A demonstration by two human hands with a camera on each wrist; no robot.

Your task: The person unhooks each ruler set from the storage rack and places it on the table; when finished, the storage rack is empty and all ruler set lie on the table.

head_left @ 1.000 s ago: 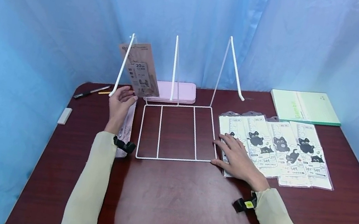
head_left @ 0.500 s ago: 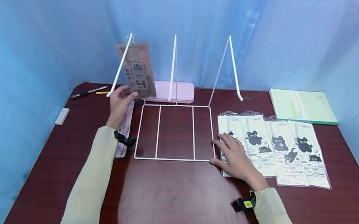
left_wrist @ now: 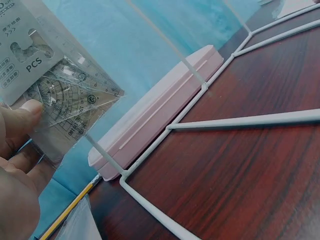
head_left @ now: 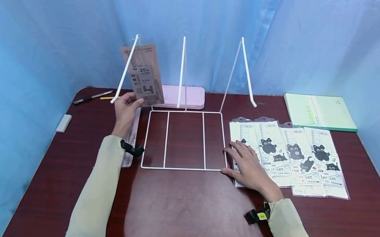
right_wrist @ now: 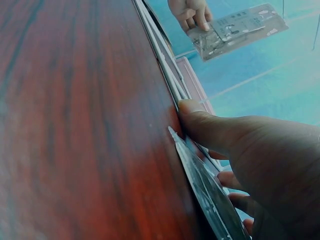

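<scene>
My left hand (head_left: 124, 118) pinches the lower edge of a ruler-set packet (head_left: 149, 76) between thumb and fingers, holding it up at a tilt near the rack's back left corner. Through its clear sleeve the left wrist view shows a protractor (left_wrist: 67, 102) and set-square edges. My right hand (head_left: 252, 169) rests with relaxed fingers at the right side of the white wire rack (head_left: 181, 169), partly over the nearest of several ruler-set packets (head_left: 295, 153) with cat prints. In the right wrist view its thumb (right_wrist: 200, 122) touches the rack's low wire.
Behind the rack lies a pink case (head_left: 195, 96). Light green notebooks (head_left: 327, 112) are stacked at the back right. At left are a pen (head_left: 91, 98), a yellow pencil (head_left: 107, 98) and a white eraser (head_left: 64, 123). A pinkish packet (head_left: 131, 138) lies partly under my left wrist.
The packet in my left hand has swung slightly left and turned a little. My right hand stays in place on the rack's edge. The head view has shifted slightly.
</scene>
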